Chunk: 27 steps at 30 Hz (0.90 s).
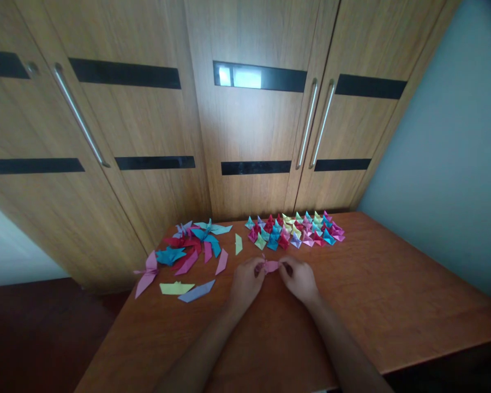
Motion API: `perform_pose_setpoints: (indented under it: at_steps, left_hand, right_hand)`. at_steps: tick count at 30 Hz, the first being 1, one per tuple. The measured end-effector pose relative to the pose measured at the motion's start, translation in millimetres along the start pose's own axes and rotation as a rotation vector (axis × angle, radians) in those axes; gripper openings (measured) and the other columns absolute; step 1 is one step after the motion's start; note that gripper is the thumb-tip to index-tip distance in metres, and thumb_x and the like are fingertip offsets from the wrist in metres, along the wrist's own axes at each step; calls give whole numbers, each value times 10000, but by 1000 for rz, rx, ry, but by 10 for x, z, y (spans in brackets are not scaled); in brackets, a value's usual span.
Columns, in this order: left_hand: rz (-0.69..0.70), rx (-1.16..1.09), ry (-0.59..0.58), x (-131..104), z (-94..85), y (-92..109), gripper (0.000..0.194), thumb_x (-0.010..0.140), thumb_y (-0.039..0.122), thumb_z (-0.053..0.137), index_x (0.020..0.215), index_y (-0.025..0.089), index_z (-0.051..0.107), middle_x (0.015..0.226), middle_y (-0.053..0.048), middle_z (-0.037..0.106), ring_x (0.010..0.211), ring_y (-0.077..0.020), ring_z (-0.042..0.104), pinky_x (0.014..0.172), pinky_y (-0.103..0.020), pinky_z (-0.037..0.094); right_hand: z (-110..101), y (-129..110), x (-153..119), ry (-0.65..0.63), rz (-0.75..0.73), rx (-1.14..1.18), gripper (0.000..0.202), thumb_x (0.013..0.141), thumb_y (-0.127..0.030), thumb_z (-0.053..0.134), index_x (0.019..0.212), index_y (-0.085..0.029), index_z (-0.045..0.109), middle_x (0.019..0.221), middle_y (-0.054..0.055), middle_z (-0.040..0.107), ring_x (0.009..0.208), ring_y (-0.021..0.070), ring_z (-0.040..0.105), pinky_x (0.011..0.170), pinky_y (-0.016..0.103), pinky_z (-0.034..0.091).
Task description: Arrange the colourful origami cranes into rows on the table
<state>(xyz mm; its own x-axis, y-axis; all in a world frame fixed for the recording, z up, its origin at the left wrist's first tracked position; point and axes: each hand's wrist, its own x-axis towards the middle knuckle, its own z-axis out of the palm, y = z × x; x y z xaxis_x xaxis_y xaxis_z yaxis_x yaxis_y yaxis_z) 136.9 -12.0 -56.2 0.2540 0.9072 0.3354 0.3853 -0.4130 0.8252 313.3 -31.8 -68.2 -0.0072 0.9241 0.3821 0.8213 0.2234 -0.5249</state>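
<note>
Head view: our left hand (246, 279) and right hand (299, 277) both pinch a pink paper (271, 266); far side, small folded papers (296, 230) seem finished; left, flatter pieces (187, 264) seem unfinished.

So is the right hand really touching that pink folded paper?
Touching. The head view shows it: the right hand pinches the right-hand end of the pink folded paper, with no gap between them.
</note>
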Motion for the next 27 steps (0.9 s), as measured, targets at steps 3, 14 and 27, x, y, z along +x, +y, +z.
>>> perform_pose_setpoints:
  at_steps: [3,14,27]
  left_hand:
    - [23,11,4,31,-15,0,131,778,192,541,810,220,665,792,-37,646,734,-196,543,709,-286,366]
    - [56,1,-167,140,1,6,170,760,190,535,863,203,669,668,0,597,597,-149,495,572,-235,325]
    - [145,47,-339,316,-185,101,182,807,291,530,785,209,691,721,-15,640,654,-160,532,598,-219,338]
  right_hand:
    - [-42,162,43,52,151,-79,198,851,-281,444,834,-231,634,779,23,683,700,159,612,586,225,342]
    - [-25,276,70,-29,269,-148,182,851,-305,478,803,-249,645,745,16,677,680,151,602,524,222,274]
    - [-28,276,74,-53,253,-142,175,848,-306,484,804,-256,646,765,8,672,685,144,592,530,216,279]
